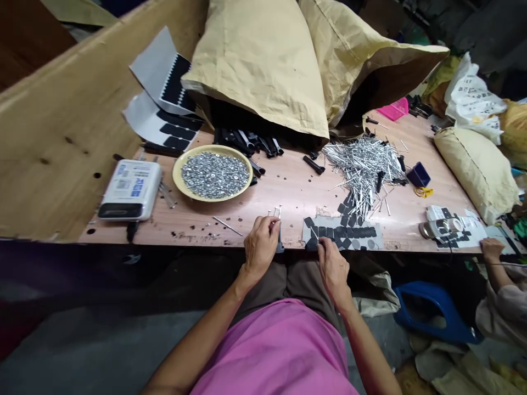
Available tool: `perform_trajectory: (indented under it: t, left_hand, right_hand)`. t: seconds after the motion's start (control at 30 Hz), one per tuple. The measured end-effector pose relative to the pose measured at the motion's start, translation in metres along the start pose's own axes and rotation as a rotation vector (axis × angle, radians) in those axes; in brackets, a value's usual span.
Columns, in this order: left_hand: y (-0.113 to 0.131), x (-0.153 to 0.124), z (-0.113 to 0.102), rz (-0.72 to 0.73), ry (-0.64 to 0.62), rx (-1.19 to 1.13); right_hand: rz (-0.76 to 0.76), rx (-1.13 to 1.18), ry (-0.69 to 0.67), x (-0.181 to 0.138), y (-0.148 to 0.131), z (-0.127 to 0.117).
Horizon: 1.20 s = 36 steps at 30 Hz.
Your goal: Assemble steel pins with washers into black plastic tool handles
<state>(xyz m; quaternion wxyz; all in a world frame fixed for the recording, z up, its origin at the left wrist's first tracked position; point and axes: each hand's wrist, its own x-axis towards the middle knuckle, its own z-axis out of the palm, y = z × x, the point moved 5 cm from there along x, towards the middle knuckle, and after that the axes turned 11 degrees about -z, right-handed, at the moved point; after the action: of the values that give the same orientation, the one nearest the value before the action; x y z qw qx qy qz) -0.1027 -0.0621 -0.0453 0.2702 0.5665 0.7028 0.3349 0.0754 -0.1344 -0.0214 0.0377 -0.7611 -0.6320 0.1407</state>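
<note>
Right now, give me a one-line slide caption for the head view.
Left hand holds a small black part with metal pins at the table edge; right hand touches a grey sheet of black pads, beside a yellow bowl of washers.

A: How is the work surface arranged?
B: A pale wooden table [288, 186] is set against a raised plywood board [61, 126], in which several drilled holes are seen. Large tan paper sacks [288, 60] are piled at the far edge.

A: What is found below and beside it?
B: A grey floor [82, 351] is shown at lower left. A blue plastic stool [432, 307] is placed at the right, with filled bags [477, 164] stacked behind. Even, soft light is cast over the tabletop
</note>
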Motion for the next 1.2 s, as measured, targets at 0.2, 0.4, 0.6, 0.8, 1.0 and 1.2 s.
perform_trajectory:
  t: [0.2, 0.4, 0.6, 0.8, 1.0, 1.2]
  left_hand:
    - [0.008, 0.000, 0.001, 0.012, -0.039, -0.059]
    - [0.025, -0.019, 0.023, -0.052, -0.375, -0.261]
    - [0.039, -0.059, 0.053, -0.115, -0.745, -0.348]
    - [0.033, -0.056, 0.047, -0.131, -0.693, -0.356]
    - [0.031, -0.053, 0.042, -0.150, -0.647, -0.383]
    - [0.032, -0.052, 0.039, -0.168, -0.605, -0.408]
  right_hand:
    - [0.212, 0.016, -0.178, -0.023, 0.036, 0.007]
    - [0.044, 0.181, 0.178, -0.033, 0.035, -0.008]
    - [0.198, 0.259, 0.002, -0.036, 0.045, 0.012]
    - [0.262, 0.059, -0.134, -0.037, 0.048, 0.026]
    - [0.196, 0.192, -0.078, -0.035, 0.063, 0.025]
    - [0.260, 0.101, -0.120, -0.028, 0.057, 0.027]
